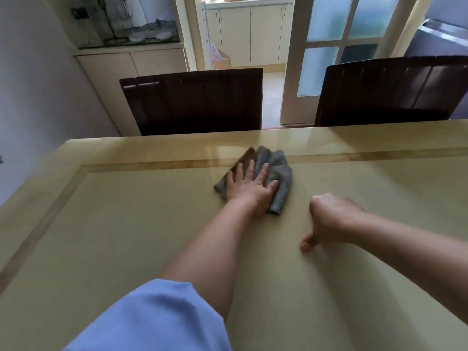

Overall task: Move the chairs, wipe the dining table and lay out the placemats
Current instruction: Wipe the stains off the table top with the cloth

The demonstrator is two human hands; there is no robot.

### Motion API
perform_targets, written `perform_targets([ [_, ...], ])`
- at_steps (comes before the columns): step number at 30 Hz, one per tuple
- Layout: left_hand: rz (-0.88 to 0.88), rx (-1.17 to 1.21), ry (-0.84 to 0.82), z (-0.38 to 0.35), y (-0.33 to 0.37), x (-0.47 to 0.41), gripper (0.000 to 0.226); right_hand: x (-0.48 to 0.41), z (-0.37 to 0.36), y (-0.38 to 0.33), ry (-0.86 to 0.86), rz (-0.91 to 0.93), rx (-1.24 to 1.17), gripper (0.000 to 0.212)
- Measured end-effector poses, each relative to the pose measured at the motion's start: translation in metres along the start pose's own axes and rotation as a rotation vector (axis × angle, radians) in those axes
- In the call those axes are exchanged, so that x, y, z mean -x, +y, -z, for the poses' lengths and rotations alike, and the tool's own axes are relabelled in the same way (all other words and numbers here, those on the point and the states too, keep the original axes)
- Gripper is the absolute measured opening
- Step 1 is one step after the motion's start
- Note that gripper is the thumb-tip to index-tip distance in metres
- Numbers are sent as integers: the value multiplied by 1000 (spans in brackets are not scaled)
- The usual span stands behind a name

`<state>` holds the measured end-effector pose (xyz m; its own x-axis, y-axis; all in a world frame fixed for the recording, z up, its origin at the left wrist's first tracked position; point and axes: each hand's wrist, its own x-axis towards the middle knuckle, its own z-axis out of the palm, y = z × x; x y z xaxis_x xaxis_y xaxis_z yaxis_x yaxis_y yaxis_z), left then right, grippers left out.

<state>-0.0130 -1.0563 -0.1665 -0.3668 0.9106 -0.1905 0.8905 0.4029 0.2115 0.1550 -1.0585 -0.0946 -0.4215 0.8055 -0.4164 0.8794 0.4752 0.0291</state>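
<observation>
- Flat on 1 crumpled grey cloth (274,171): left hand (249,188), palm down, fingers spread, pressing it to the tabletop, not clenched round it.
- Right hand (329,219) curled into a loose fist, holding nothing, thumb tip on the table, just right of the cloth.
- Cloth sits towards the far edge of the glossy beige dining table w/ tan inlay border (126,236).
- 2 dark brown high-back chairs at the far side: 1 left (195,102), 1 right (390,89).
- 1 blue short sleeve (152,317) on left arm.
</observation>
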Motion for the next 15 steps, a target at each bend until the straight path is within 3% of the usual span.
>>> perform_targets([
  [5, 391, 34, 69, 25, -101, 37, 64, 8, -5, 7, -23, -1, -97, 59],
  [8, 515, 31, 91, 26, -93, 47, 63, 8, -12, 10, -8, 29, -135, 64],
  [10, 389, 15, 88, 13, -47, 43, 61, 6, -13, 10, 11, 34, -141, 69],
  [13, 23, -5, 45, -17, 40, 45, 56, 5, -15, 10, 46, 27, -170, 68],
  [15, -83, -15, -1, -23, 66, 50, 53, 6, -17, 9, 60, 26, -186, 67],
])
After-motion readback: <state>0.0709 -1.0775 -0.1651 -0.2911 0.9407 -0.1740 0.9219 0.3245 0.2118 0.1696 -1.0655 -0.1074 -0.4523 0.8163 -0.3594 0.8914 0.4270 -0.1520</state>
